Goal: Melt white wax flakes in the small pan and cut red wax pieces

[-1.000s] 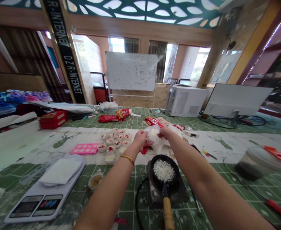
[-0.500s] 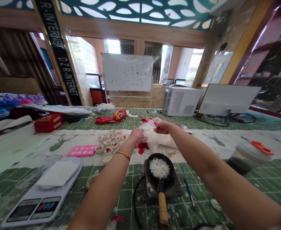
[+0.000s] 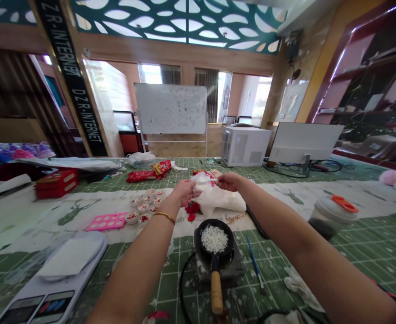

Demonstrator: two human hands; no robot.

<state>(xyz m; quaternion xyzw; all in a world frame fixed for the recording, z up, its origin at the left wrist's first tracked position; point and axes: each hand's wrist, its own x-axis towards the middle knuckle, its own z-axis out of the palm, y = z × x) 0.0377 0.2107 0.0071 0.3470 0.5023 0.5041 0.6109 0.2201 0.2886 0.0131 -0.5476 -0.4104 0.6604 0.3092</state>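
Note:
A white, partly see-through plastic bag [image 3: 218,200] lies on the runner beyond the pan, its gathered top raised between my hands. My left hand [image 3: 186,191] grips the left side of the bag's top. My right hand [image 3: 229,181] pinches one end of a thin white strip [image 3: 209,180], which lies across the bag's top; its exact kind is unclear. Red petals [image 3: 193,208] lie below my left fingers. Nearer to me, a small black pan [image 3: 231,238] with a wooden handle holds white pellets [image 3: 214,238] and rests on a small hot plate [image 3: 240,267].
Several small cups with red bits [image 3: 144,207] and a pink mould [image 3: 106,221] stand left. A scale [image 3: 83,274] is at front left. Right of the pan lie a blue brush [image 3: 254,261], a crumpled tissue [image 3: 300,284] and a lidded cup [image 3: 332,216]. Cables trail in front.
The view has shifted right and tilted up slightly. A white strip now shows plainly between my right fingers and the bag's top. My left hand stays at the bag.

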